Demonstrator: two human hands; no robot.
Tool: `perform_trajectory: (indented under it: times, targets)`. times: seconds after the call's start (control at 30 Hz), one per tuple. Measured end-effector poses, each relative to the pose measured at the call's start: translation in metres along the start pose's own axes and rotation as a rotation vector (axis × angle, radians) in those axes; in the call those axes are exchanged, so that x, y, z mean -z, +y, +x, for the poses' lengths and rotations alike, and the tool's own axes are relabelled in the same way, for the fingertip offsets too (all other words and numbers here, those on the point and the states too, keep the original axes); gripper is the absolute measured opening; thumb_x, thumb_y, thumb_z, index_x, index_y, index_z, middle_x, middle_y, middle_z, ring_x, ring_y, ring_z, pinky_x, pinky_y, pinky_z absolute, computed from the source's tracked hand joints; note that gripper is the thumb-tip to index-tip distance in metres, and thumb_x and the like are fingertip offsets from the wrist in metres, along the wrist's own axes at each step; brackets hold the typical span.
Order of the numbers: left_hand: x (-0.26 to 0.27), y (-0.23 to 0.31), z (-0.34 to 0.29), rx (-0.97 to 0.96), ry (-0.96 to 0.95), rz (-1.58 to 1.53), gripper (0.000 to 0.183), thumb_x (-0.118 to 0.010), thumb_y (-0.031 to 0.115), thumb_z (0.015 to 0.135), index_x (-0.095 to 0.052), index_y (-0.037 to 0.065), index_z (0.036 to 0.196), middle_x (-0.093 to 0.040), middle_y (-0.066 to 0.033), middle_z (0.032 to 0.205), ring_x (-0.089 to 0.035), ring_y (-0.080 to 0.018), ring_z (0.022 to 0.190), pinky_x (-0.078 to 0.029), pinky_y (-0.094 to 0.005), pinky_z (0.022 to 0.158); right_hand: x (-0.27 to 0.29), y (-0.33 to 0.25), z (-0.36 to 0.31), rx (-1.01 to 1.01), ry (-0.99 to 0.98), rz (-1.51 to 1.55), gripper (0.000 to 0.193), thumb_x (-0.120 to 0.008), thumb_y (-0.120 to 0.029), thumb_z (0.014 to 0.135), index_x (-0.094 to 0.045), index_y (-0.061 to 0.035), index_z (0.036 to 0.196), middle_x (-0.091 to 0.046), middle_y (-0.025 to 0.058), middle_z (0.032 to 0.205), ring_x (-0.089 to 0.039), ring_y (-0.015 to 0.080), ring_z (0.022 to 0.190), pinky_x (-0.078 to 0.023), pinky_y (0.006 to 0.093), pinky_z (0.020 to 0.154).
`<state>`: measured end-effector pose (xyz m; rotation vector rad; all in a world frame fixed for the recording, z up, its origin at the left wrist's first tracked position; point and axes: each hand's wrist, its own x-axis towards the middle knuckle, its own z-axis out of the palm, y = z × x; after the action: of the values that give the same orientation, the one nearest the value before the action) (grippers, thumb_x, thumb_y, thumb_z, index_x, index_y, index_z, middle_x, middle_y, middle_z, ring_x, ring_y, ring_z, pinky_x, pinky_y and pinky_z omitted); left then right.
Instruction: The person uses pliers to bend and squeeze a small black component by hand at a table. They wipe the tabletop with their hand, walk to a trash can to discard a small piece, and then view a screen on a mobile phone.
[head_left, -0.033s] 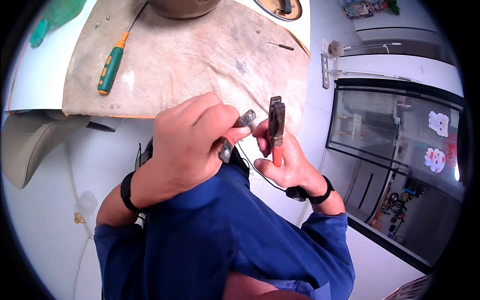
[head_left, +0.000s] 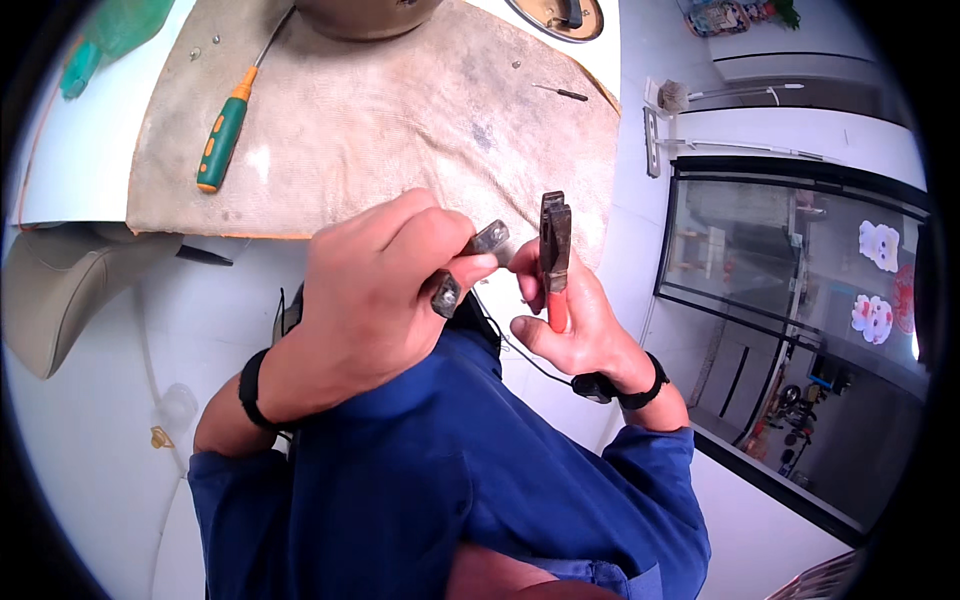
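Note:
My left hand (head_left: 365,280) is closed around a dark, worn metal part (head_left: 489,238). Two blunt ends of that part stick out past the fingers, and its middle is hidden in the grip. Just to the right, my right hand (head_left: 597,325) grips a pair of pliers (head_left: 555,240) by a red-orange handle, dark jaws pointing up and away from me. The jaws stand a little apart from the metal part and hold nothing that I can see. Both hands are above my lap, at the table's near edge.
A stained beige cloth (head_left: 400,130) covers much of the table. On it lie a green-and-orange screwdriver (head_left: 222,140), a small thin black-handled tool (head_left: 570,95) and a brown round pot (head_left: 370,15). A round lid (head_left: 560,15) sits far right. A beige chair (head_left: 75,290) stands left.

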<state>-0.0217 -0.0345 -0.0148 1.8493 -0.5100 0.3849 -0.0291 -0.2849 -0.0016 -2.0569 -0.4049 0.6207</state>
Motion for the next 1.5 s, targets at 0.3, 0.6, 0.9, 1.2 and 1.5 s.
perform_trajectory:
  times: [0.3,0.6,0.9,1.2,1.5]
  targets:
    - [0.013,0.010,-0.008,0.403,-0.148,-0.323,0.009,-0.062,0.011,0.100,-0.060,0.002,0.103,-0.058,-0.0055,0.079,-0.055,-0.0138,0.066,-0.045,-0.0281,0.060,0.007,-0.008,-0.005,-0.060,0.100,-0.003,0.056,-0.072,-0.004,0.070,-0.054,-0.0026,0.123,-0.052,0.0028,0.091,-0.051,0.0110,0.080,-0.045,0.0272,0.075]
    - [0.018,0.010,-0.004,0.720,-0.223,-0.659,0.016,-0.053,0.016,0.107,-0.056,0.000,0.108,-0.058,-0.0040,0.081,-0.055,-0.0076,0.065,-0.049,-0.0227,0.060,0.013,-0.006,-0.014,-0.092,0.022,0.260,0.065,-0.061,0.002,0.073,-0.052,0.0013,0.138,-0.056,0.0032,0.103,-0.052,0.0092,0.090,-0.045,0.0242,0.080]
    - [0.024,0.009,0.001,0.889,-0.255,-0.821,0.023,-0.050,0.023,0.108,-0.054,0.001,0.104,-0.058,-0.0054,0.079,-0.055,-0.0114,0.060,-0.048,-0.0251,0.055,0.032,-0.013,-0.008,0.089,-0.037,-0.103,0.059,-0.070,-0.011,0.079,-0.056,0.0026,0.134,-0.064,0.0142,0.105,-0.064,0.0262,0.090,-0.051,0.0347,0.083]
    - [0.023,-0.004,-0.008,0.964,-0.213,-0.904,0.024,-0.050,0.024,0.107,-0.054,0.001,0.103,-0.057,-0.0077,0.078,-0.055,-0.0138,0.058,-0.047,-0.0271,0.051,0.020,0.003,-0.001,-0.001,0.000,-0.032,0.054,-0.070,-0.015,0.086,-0.056,0.0036,0.135,-0.067,0.0136,0.105,-0.066,0.0269,0.093,-0.052,0.0350,0.085]
    - [0.018,-0.012,-0.021,0.935,-0.206,-0.651,0.018,-0.052,0.019,0.106,-0.058,0.002,0.105,-0.058,-0.0034,0.081,-0.055,-0.0099,0.065,-0.047,-0.0240,0.059,-0.001,0.018,-0.015,-0.152,-0.050,0.130,0.062,-0.072,-0.007,0.082,-0.052,0.0039,0.140,-0.063,0.0060,0.111,-0.060,0.0123,0.098,-0.049,0.0277,0.090]
